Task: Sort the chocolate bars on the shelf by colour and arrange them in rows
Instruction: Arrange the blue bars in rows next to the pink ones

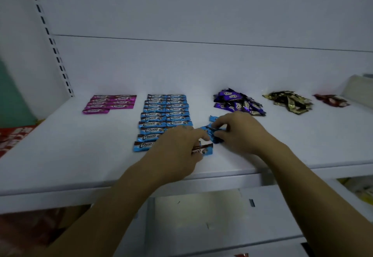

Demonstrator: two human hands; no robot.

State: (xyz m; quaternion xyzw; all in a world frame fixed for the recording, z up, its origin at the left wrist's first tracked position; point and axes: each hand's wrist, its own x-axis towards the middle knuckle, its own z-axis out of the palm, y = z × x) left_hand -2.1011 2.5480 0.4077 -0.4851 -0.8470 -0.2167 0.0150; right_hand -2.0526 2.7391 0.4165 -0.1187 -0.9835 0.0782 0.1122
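Chocolate bars [153,124] are lying grouped by colour along the white shelf [60,156], and the blue rows [175,113] are the part being worked on. Left of the blue rows, pink bars [110,103] are already sitting in rows. Right of the blue rows, a purple heap [238,102], a gold heap [288,101] and, farthest right, a red heap [331,100] are waiting unarranged.

At the near right corner of the blue rows, the left hand [177,145] is curling its fingers over one blue bar [203,150] and gripping its end as it lies flat on the shelf, seemingly lining it up as the next piece. Just right of the blue rows, the right hand [240,131] is pinching a few loose blue bars [214,133] between thumb and fingertips; how many I cannot tell.

Judging by this, the blue group is nearing completion while three colours are waiting. The next move is calling for sliding the held bar square against the near end of the blue rows, parallel to its neighbours. After that, the loose ones need feeding over one at a time without nudging those already laid.
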